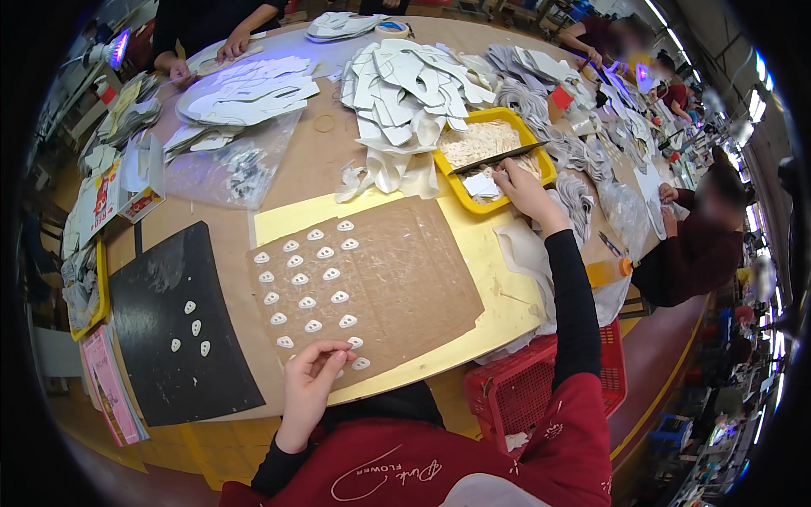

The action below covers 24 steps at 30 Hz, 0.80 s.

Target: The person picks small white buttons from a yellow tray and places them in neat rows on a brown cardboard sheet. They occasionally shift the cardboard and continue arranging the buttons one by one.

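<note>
My left hand (pixel 311 387) is over the near edge of a brown cardboard sheet (pixel 414 283), thumb and fingertips pinched together. A small white bit shows below its fingers; whether they hold it I cannot tell. Rows of small white rounded-triangular pieces with two dark holes (pixel 331 274) lie on the left half of the sheet. My right hand (pixel 525 193) reaches into a yellow tray (pixel 463 196), fingers curled beside a dark divider strip (pixel 494 157). White flat pieces (pixel 481 185) lie by its fingertips; what the fingers grip is hidden. Cream-coloured small pieces (pixel 481 142) fill the far side.
A black board (pixel 169 338) with several similar white pieces lies at left. Piles of white cut shapes (pixel 410 84) and a plastic bag (pixel 241 169) are beyond. A red crate (pixel 515 389) stands below the table's right edge. Co-workers sit at the far left and right.
</note>
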Each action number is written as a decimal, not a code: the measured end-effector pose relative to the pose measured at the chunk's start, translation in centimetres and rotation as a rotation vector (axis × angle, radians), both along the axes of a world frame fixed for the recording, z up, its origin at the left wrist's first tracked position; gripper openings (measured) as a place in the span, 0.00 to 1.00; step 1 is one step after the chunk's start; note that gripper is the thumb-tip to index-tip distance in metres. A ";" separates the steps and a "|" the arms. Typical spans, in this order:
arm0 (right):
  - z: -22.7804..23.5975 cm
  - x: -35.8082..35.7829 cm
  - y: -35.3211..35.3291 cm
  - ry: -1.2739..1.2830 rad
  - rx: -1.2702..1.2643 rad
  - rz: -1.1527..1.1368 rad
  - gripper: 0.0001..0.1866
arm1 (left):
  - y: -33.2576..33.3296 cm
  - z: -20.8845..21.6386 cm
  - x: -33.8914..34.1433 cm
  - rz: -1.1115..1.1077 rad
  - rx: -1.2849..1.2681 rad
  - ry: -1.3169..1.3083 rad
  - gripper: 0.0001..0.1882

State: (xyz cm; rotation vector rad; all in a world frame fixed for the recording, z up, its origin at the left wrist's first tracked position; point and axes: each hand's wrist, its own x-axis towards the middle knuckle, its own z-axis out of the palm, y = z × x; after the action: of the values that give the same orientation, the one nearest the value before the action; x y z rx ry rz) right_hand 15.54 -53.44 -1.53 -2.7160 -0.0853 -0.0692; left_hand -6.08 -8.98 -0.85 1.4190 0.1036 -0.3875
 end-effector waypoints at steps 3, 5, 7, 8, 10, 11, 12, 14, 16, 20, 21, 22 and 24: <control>0.1 -0.1 -0.1 -0.096 -0.017 0.049 0.17 | -0.2 0.0 0.0 -0.011 0.013 -0.016 0.09; 0.2 -0.1 -0.3 -0.135 -0.001 0.057 0.17 | -0.5 0.1 0.1 -0.015 0.022 -0.033 0.09; 0.3 0.0 -0.7 -0.133 0.048 0.027 0.16 | -0.7 0.3 0.1 -0.016 0.019 -0.035 0.09; 0.3 0.0 -0.7 -0.160 0.054 0.016 0.16 | -0.8 0.3 0.2 -0.015 0.017 -0.036 0.09; -0.1 -0.1 -0.7 -0.213 0.068 -0.002 0.15 | -0.6 0.3 0.2 -0.015 0.016 -0.015 0.09; -0.2 -0.1 -0.7 -0.251 0.076 -0.014 0.14 | -0.6 0.3 0.2 -0.014 0.015 -0.004 0.09; -0.3 -0.2 -0.7 -0.288 0.085 -0.027 0.14 | -0.5 0.3 0.2 -0.015 0.016 0.001 0.09; -0.3 -0.2 -0.6 -0.330 0.098 -0.056 0.14 | -0.4 0.3 0.2 -0.016 0.017 0.012 0.09; 0.0 -0.3 -0.4 -0.341 0.106 -0.091 0.14 | -0.4 0.4 0.2 -0.016 0.014 -0.001 0.09; -0.1 -0.3 -1.1 -0.423 0.148 -0.135 0.14 | -0.5 0.4 0.3 -0.020 -0.004 -0.012 0.09; -0.2 -0.2 -1.0 -0.448 0.169 -0.144 0.14 | -0.5 0.5 0.3 -0.017 -0.015 -0.007 0.09; -0.2 -0.2 -1.0 -0.473 0.189 -0.153 0.14 | -0.5 0.5 0.3 -0.015 -0.026 -0.002 0.09; -0.5 -0.1 -1.6 -0.462 0.221 -0.184 0.14 | -0.6 0.7 0.4 -0.023 -0.042 0.009 0.09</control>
State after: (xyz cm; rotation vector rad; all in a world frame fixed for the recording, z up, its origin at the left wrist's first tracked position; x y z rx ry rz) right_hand 15.43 -55.01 -2.01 -2.4293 0.0374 -0.7147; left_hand -5.68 -9.55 -0.19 1.3785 0.0869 -0.4129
